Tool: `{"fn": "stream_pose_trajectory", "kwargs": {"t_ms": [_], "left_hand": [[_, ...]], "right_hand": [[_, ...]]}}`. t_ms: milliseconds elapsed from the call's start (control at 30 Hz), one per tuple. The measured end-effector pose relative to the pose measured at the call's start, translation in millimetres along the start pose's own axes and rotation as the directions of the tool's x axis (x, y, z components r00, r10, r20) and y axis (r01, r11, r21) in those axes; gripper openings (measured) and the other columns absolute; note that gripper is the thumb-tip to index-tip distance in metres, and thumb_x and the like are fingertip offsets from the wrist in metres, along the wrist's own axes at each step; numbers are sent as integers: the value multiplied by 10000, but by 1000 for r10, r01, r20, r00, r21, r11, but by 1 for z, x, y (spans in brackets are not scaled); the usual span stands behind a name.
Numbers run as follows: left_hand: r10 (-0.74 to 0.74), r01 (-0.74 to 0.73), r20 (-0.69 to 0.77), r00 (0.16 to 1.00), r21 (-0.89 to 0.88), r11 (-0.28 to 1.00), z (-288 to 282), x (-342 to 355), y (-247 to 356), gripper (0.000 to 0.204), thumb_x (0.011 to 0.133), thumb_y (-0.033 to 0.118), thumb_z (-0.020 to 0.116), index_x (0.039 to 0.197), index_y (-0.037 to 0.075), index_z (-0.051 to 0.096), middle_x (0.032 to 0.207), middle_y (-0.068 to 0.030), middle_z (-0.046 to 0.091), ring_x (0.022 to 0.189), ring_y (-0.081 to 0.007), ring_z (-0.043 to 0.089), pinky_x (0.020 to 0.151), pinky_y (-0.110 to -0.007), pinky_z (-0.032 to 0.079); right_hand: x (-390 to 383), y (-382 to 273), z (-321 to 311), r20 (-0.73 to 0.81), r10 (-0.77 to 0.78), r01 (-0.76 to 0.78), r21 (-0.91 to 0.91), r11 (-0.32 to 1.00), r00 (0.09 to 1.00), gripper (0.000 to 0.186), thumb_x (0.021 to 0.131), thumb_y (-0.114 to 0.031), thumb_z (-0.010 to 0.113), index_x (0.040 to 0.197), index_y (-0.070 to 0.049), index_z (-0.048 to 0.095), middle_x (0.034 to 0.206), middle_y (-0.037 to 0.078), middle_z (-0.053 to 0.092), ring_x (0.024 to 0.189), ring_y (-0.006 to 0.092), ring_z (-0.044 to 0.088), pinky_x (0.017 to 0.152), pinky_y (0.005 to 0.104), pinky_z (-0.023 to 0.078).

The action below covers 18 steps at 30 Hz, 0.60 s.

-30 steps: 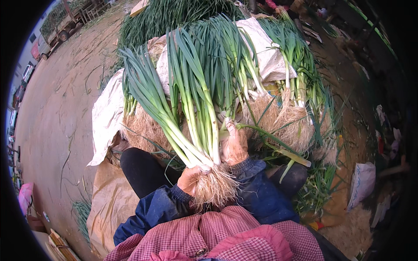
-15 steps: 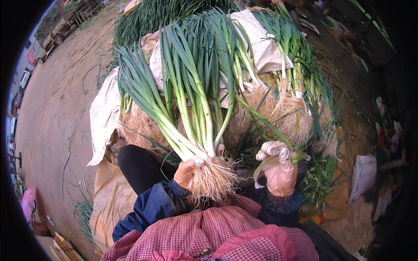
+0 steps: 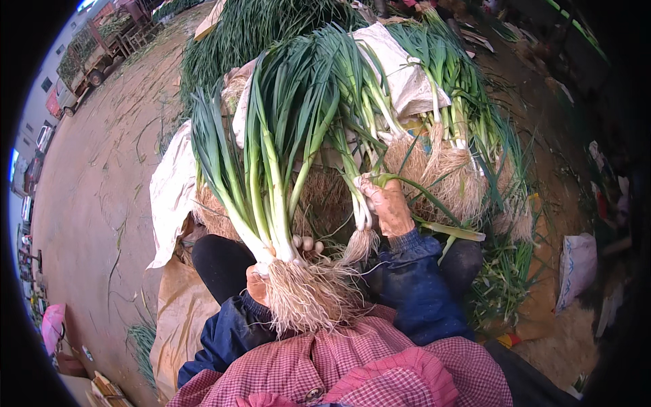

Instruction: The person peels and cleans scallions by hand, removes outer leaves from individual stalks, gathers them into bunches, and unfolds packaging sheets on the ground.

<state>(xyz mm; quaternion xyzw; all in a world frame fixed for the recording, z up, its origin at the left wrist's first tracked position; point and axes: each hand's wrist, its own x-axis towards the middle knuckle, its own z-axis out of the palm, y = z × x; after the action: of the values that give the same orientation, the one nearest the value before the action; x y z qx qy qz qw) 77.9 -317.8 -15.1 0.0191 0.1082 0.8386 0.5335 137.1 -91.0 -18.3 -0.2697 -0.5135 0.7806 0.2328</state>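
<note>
My left hand [image 3: 258,285] is closed round the base of a large bunch of green garlic [image 3: 274,183]. Its long green leaves fan away from me, and its pale, stringy roots [image 3: 313,298] hang near my lap. Gloved fingertips show on the bunch's right side. To the right, my gloved right hand [image 3: 390,203] is closed round a few thinner stalks [image 3: 359,197], just above their white bases, with a small tuft of roots below. A loose peeled leaf [image 3: 451,230] lies beside my right wrist, over my knee.
More rooted stalks [image 3: 461,163] lie heaped ahead, partly under white sacking [image 3: 400,68]. A dark green pile [image 3: 264,27] stands behind. Leaf scraps [image 3: 502,278] and a white sack [image 3: 576,264] are at right. A truck [image 3: 91,61] and pink umbrella [image 3: 52,325] are far left.
My right hand has moved left and forward from my right knee and grasped thinner stalks. The peeled leaf it held now lies by its wrist. My left hand has shifted slightly left with the bunch.
</note>
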Motion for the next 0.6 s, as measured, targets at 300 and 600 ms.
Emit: {"fn": "stream_pose_trajectory", "kwargs": {"t_ms": [300,600], "left_hand": [[-233,238,-147,961,18,971,-32,14,-5,469,775,80,555,1205,-70,444,1184,-212,538,1019,-318,580,890,-479,485],[-245,236,-75,967,-110,966,-18,14,-6,581,748,99,575,1268,-71,378,1234,-230,494,1019,-315,574,904,-482,479]], "right_hand": [[-8,66,-1,76,-233,245,-374,894,969,71,885,-72,534,852,-26,576,655,-12,534,474,52,435,410,195,372],[-39,-18,3,-61,-275,278,29,960,959,154,914,-153,480,915,-7,530,772,50,565,686,117,534,581,243,432]]}}
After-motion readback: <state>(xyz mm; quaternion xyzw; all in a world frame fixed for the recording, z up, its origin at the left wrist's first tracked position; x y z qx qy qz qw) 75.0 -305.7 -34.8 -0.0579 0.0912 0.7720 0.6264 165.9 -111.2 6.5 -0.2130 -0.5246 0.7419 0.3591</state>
